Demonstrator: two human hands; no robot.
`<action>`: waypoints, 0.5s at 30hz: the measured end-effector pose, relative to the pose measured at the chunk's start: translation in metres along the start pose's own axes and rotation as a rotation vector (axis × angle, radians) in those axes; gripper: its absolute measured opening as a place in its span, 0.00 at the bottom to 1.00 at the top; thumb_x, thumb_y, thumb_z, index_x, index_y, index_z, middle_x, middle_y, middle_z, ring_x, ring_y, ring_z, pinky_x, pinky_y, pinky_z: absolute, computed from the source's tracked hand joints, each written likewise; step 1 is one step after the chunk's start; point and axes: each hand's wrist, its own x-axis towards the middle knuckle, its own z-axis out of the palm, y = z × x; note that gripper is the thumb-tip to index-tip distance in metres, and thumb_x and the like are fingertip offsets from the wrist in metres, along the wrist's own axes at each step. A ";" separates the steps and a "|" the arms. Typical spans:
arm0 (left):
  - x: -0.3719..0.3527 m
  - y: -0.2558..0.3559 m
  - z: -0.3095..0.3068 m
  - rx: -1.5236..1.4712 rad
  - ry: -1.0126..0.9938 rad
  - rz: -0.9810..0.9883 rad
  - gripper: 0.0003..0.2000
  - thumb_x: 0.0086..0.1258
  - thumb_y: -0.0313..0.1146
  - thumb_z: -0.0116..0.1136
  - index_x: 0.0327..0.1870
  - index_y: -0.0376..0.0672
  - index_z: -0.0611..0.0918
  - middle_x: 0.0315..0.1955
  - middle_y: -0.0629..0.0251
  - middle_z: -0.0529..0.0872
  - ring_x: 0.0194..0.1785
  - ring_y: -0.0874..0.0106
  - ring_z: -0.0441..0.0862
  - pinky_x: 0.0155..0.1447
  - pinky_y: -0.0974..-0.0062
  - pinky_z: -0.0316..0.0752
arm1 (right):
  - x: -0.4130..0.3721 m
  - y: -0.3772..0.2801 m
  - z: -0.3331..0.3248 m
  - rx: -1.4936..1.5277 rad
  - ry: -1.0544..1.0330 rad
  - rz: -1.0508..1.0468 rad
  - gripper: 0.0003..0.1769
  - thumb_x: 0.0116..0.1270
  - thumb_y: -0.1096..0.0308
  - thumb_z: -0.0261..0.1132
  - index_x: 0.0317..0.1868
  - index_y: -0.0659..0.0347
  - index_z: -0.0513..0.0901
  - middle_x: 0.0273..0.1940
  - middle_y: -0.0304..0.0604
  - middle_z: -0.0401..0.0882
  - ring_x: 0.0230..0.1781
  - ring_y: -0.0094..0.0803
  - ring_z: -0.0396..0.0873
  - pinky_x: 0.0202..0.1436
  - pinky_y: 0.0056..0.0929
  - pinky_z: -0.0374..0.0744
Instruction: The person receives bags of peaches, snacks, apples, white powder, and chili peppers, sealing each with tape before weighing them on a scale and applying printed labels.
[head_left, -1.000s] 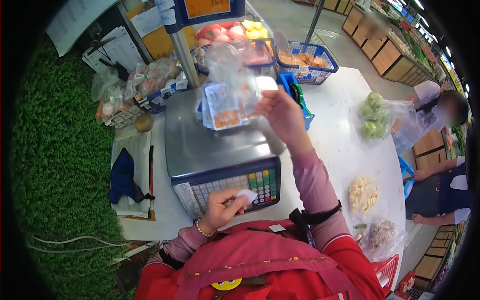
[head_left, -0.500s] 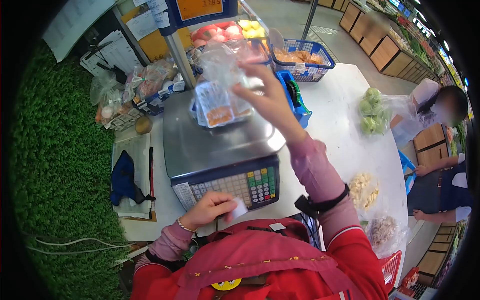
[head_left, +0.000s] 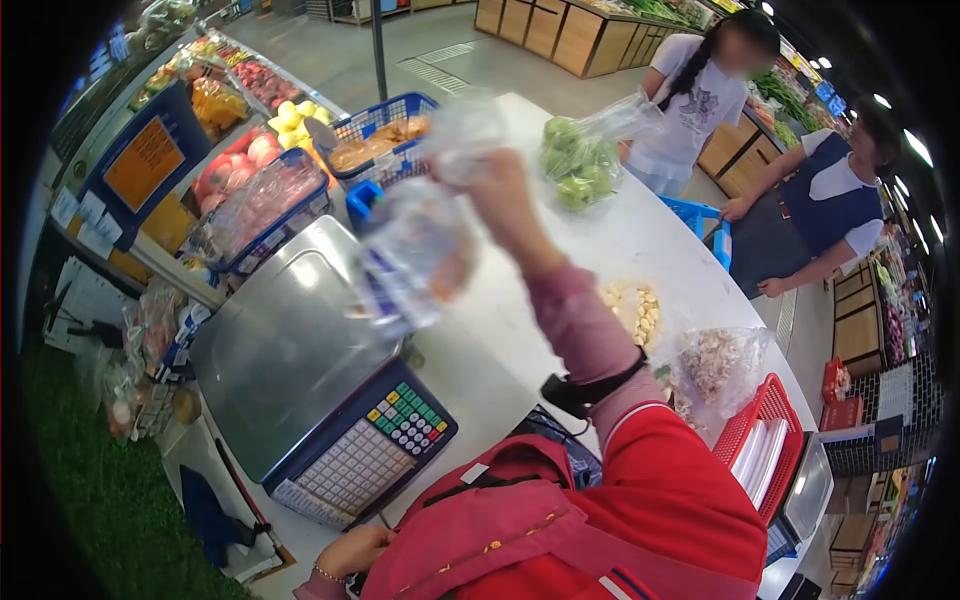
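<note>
Plastic, clear and crinkled, forms the bag that hangs in the air above the gap between the scale and the white counter. Something orange and pale shows through the film, blurred too much to name. The bag's top is gathered up into the right hand, and its body sags down and to the left, clear of the steel weighing plate.

The right arm rises from a pink sleeve with a dark band at the elbow, stretched forward and up, with the hand at the height of the blue baskets. Its fingers are closed round the bunched neck of the bag, though motion blur hides the exact grip. The left hand sits low against the red apron, below the scale's keypad, a bracelet at the wrist. Whether its fingers are curled on anything cannot be told.

On the counter lie a bag of green produce and a bag of pale pieces.
</note>
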 end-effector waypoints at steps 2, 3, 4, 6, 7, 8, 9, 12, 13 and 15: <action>0.003 -0.004 -0.002 0.236 -0.035 -0.114 0.13 0.68 0.36 0.58 0.47 0.38 0.84 0.32 0.60 0.89 0.36 0.74 0.84 0.44 0.72 0.77 | -0.009 0.004 -0.067 0.000 0.049 -0.026 0.14 0.57 0.78 0.60 0.41 0.69 0.87 0.36 0.42 0.87 0.35 0.26 0.83 0.40 0.23 0.80; 0.004 0.001 -0.005 0.241 -0.039 -0.108 0.13 0.68 0.36 0.58 0.47 0.38 0.84 0.32 0.60 0.89 0.36 0.74 0.84 0.44 0.72 0.77 | -0.017 0.008 -0.099 -0.045 0.072 0.053 0.14 0.57 0.80 0.59 0.43 0.69 0.87 0.36 0.41 0.86 0.35 0.26 0.83 0.41 0.22 0.79; 0.003 0.007 -0.006 0.242 -0.053 -0.154 0.16 0.66 0.38 0.57 0.47 0.36 0.84 0.38 0.52 0.87 0.42 0.60 0.83 0.49 0.67 0.76 | -0.024 0.024 -0.130 -0.082 0.121 0.082 0.13 0.57 0.80 0.59 0.42 0.69 0.87 0.34 0.40 0.86 0.35 0.24 0.82 0.40 0.21 0.78; 0.004 0.005 -0.005 0.234 -0.062 -0.200 0.20 0.63 0.41 0.56 0.47 0.34 0.83 0.43 0.44 0.86 0.49 0.46 0.81 0.54 0.61 0.76 | -0.040 0.043 -0.182 -0.137 0.292 0.169 0.10 0.59 0.78 0.65 0.41 0.66 0.87 0.33 0.36 0.85 0.30 0.18 0.77 0.32 0.19 0.71; 0.003 -0.008 -0.003 0.207 -0.038 -0.054 0.20 0.64 0.41 0.56 0.50 0.34 0.82 0.46 0.44 0.85 0.51 0.47 0.81 0.55 0.62 0.75 | -0.047 0.068 -0.212 -0.072 0.350 0.153 0.10 0.58 0.78 0.67 0.41 0.66 0.87 0.33 0.35 0.85 0.29 0.17 0.75 0.30 0.18 0.68; 0.002 -0.017 -0.001 0.181 -0.015 0.090 0.21 0.66 0.42 0.55 0.53 0.35 0.81 0.48 0.44 0.84 0.53 0.48 0.81 0.56 0.62 0.75 | -0.053 0.080 -0.233 -0.118 0.422 0.162 0.09 0.59 0.77 0.68 0.41 0.65 0.87 0.32 0.34 0.85 0.29 0.16 0.76 0.29 0.17 0.67; 0.003 -0.018 -0.002 0.178 -0.013 0.090 0.21 0.66 0.42 0.55 0.53 0.35 0.81 0.48 0.44 0.84 0.53 0.48 0.81 0.56 0.62 0.75 | -0.060 0.092 -0.253 -0.176 0.492 0.266 0.11 0.59 0.77 0.69 0.43 0.65 0.86 0.34 0.35 0.86 0.30 0.18 0.77 0.32 0.19 0.69; 0.000 -0.034 -0.005 0.036 -0.109 0.042 0.25 0.67 0.41 0.55 0.61 0.35 0.76 0.54 0.44 0.81 0.57 0.51 0.80 0.58 0.62 0.74 | -0.084 0.126 -0.292 -0.460 0.630 0.335 0.18 0.58 0.73 0.70 0.49 0.67 0.82 0.41 0.42 0.84 0.37 0.27 0.79 0.42 0.26 0.74; -0.006 -0.061 -0.001 0.066 -0.156 -0.023 0.26 0.68 0.43 0.54 0.63 0.35 0.74 0.55 0.47 0.82 0.56 0.55 0.81 0.58 0.64 0.74 | -0.087 0.134 -0.296 -0.683 0.695 0.296 0.23 0.58 0.71 0.71 0.54 0.69 0.79 0.47 0.47 0.83 0.43 0.34 0.80 0.49 0.32 0.76; -0.003 -0.052 -0.001 0.096 -0.195 -0.088 0.27 0.70 0.44 0.54 0.65 0.35 0.72 0.56 0.50 0.82 0.55 0.59 0.83 0.59 0.66 0.75 | -0.076 0.112 -0.269 -1.018 0.835 0.078 0.29 0.57 0.69 0.71 0.58 0.69 0.75 0.52 0.53 0.79 0.51 0.44 0.75 0.57 0.39 0.71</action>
